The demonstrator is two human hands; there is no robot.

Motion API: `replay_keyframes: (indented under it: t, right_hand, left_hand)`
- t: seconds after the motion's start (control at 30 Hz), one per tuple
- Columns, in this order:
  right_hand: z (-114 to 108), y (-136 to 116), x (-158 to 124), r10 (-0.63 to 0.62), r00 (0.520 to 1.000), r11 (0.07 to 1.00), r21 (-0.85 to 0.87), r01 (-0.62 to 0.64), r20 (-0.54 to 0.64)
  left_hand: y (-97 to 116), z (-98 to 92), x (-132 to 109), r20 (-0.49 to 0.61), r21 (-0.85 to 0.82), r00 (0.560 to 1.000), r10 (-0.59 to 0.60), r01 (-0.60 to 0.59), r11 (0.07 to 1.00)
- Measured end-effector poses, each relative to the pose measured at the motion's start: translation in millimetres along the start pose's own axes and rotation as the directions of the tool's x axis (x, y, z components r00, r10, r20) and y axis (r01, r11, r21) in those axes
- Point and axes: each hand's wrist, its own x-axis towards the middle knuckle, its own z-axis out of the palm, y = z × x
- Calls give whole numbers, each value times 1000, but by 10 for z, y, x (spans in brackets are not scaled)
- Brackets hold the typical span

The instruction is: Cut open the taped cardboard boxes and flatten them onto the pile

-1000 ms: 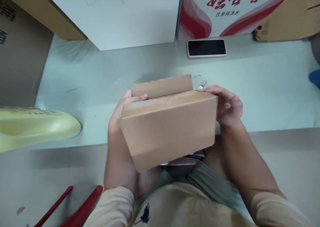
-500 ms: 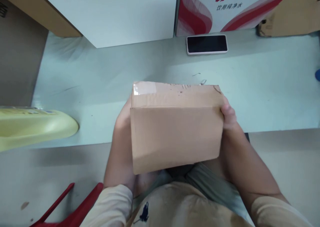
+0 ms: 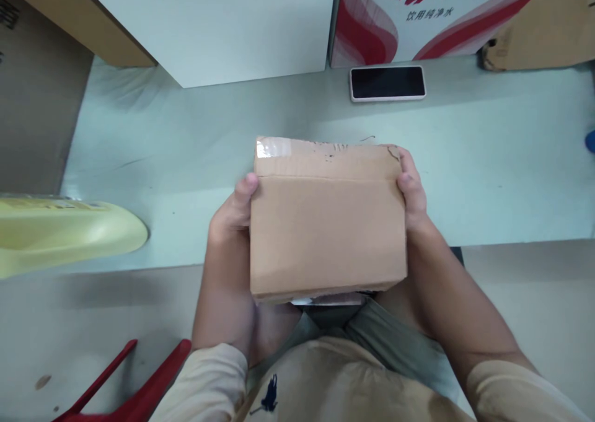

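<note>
Brown cardboard box [image 3: 328, 230] at centre frame, between left hand [image 3: 235, 204] and right hand [image 3: 414, 189], clasped by both at opposite ends; equally near each, long axis left to right, hiding part of the bench [image 3: 488, 162].

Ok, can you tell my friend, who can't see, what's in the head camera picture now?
A person's left hand and right hand hold a brown box by its sides. Beyond it, a phone lies on a pale table, near a white box and a red-and-white box.
</note>
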Motion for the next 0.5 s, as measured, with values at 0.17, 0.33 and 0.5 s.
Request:
replay_keyframes:
  t: [0.17, 0.33, 0.5]
  right_hand:
    - [4, 29, -2, 63, 994, 998, 3, -63, -89]
    - [-3, 53, -2, 40, 986, 999, -12, -42, -159]
    - [0, 163, -4, -8, 986, 990, -137, -15, -164]
  left_hand:
    - [-28, -9, -68, -16, -36, 998, -60, 59, 998]
    - [0, 39, -63, -54, -43, 993, -101, 98, 994]
    - [162, 153, -149, 20, -175, 986, -166, 167, 970]
